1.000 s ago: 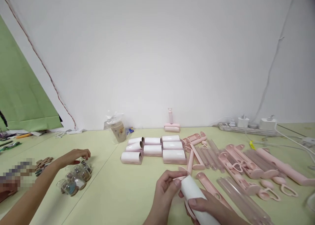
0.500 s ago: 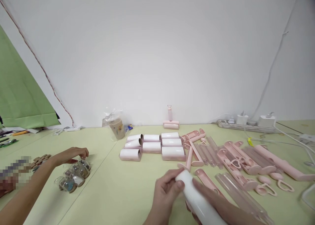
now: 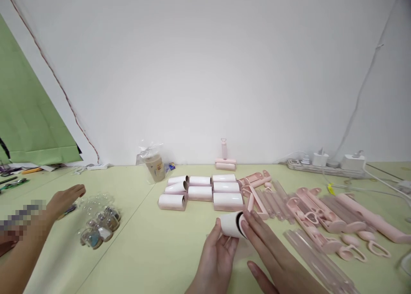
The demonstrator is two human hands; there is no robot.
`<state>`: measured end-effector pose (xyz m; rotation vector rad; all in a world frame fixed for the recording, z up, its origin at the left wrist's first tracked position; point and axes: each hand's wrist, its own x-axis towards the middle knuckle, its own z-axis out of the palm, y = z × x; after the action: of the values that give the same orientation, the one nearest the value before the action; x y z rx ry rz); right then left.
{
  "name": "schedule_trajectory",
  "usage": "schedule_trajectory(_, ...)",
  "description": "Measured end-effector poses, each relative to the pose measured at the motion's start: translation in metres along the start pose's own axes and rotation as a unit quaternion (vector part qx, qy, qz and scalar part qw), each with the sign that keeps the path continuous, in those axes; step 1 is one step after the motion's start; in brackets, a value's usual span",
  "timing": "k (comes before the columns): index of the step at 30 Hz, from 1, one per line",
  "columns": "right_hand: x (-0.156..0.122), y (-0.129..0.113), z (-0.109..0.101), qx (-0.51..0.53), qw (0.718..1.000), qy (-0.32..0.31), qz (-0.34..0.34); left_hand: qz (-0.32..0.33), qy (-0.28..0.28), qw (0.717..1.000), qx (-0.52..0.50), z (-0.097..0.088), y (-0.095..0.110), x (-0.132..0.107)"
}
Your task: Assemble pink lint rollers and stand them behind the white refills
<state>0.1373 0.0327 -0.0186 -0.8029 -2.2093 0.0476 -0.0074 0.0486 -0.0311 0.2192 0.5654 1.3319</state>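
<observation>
A white lint roll (image 3: 229,224) lies across my left hand (image 3: 220,253), which is closed around it from below with the thumb on its near side. The roll is tilted, its dark-rimmed end facing right. A pale disc-like piece (image 3: 244,225) sits at that end, mostly covered by fingers. My right hand (image 3: 269,251) lays its straight fingers flat against this piece, the thumb apart and lower down. Beyond my hands are several white rolls (image 3: 227,199) in rows. To the right lie pink roller frames (image 3: 314,229) and clear plastic tubes (image 3: 317,259).
A co-worker's arm (image 3: 35,242) reaches in at left, beside clear-domed items (image 3: 99,229). At the back stand a bagged cup (image 3: 154,167) and a pink lint roller (image 3: 225,162). A power strip (image 3: 327,167) with cables runs along the wall at right.
The white roll has turned from pointing toward me to lying crosswise, its end now at right. A pink frame near my right hand no longer shows on the table. The co-worker's hand moved left.
</observation>
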Motion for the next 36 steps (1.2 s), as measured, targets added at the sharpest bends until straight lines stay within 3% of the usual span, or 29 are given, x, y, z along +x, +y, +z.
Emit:
schedule_trajectory(7,0.006,0.003,-0.002,-0.013,0.999,0.007,-0.040,-0.024,-0.016,1.000,-0.007,-0.001,0.001,-0.007)
schedule_trajectory(10,0.007,-0.006,0.001,0.004,0.994,-0.037,-0.101,-0.099,-0.015,0.995,-0.003,0.006,0.009,-0.011)
schedule_trajectory(12,0.007,-0.011,0.004,0.026,0.986,-0.085,-0.139,-0.173,0.008,0.985,0.004,0.014,0.017,-0.012)
schedule_trajectory(14,0.009,-0.014,0.002,0.053,0.981,-0.095,-0.163,-0.227,0.032,0.973,-0.001,0.023,0.024,-0.010)
schedule_trajectory(16,0.014,-0.008,-0.007,0.063,0.988,-0.078,-0.116,-0.229,0.041,0.972,-0.030,0.031,0.030,-0.006)
schedule_trajectory(18,0.025,0.008,-0.020,0.025,0.997,-0.075,0.017,-0.166,0.044,0.984,-0.050,0.033,0.034,-0.001)
schedule_trajectory(20,0.041,0.034,-0.030,-0.070,0.979,-0.102,0.163,-0.082,0.043,0.995,-0.036,0.030,0.037,0.002)
schedule_trajectory(21,0.050,0.049,-0.032,-0.103,0.968,-0.115,0.198,-0.051,0.043,0.997,-0.024,0.027,0.038,0.003)
schedule_trajectory(24,0.068,0.089,-0.023,-0.164,0.941,-0.150,0.256,-0.027,0.038,0.999,-0.017,0.018,0.040,0.005)
schedule_trajectory(26,0.072,0.103,-0.008,-0.192,0.927,-0.166,0.275,-0.034,0.030,0.999,-0.026,0.013,0.040,0.007)
schedule_trajectory(31,0.068,0.100,0.022,-0.206,0.912,-0.187,0.302,-0.038,0.006,0.999,-0.009,0.010,0.036,0.008)
schedule_trajectory(36,0.072,0.102,0.011,-0.135,0.904,-0.161,0.371,0.000,0.000,0.999,0.041,0.010,0.031,0.005)
